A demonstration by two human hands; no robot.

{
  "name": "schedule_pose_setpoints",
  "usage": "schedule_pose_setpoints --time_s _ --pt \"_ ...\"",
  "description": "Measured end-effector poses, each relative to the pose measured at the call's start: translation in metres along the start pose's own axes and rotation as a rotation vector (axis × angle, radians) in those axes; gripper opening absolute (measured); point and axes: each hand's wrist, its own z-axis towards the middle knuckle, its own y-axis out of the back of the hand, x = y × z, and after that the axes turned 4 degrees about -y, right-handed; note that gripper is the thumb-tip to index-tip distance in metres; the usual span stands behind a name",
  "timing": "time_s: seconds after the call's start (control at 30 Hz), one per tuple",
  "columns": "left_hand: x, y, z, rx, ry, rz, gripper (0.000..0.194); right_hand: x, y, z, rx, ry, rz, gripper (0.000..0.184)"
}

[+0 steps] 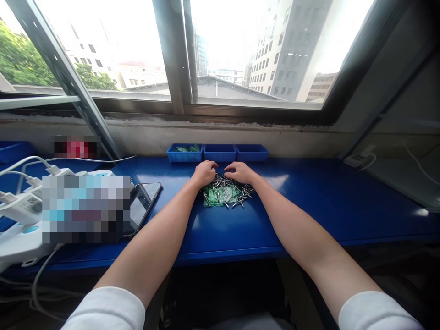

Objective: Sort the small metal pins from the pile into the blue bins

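A pile of small shiny metal pins [243, 189] lies on the blue table, partly over a green-tinted plastic bag [223, 196]. My left hand [205, 173] rests at the pile's far left edge, its fingers bent and loosely apart, with no held thing visible. Opposite it, my right hand [239, 172] is at the far right edge, thumb apart from the curved fingers and nothing seen between them. The hands face each other with a small gap over the pins. Some pins beneath the hands are hidden.
Three blue bins [220, 153] stand against the wall behind my hands; the left one holds green plastic bags [187, 148]. To the left lie a phone [146, 201] and a white power strip [20, 240] with plugged-in chargers and cables. The table's front edge [227, 255] runs below my forearms.
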Motion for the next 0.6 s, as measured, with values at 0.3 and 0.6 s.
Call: schedule_pose_setpoints --time_s 0.3,0.6 --pt "-0.002 -0.001 -0.002 0.051 -0.019 -0.049 0.036 0.01 -0.006 0.001 0.028 -0.105 0.028 0.015" --pt "-0.01 0.0 -0.005 0.054 -0.033 -0.091 0.038 0.015 -0.016 0.006 0.002 -0.271 -0.089 0.022"
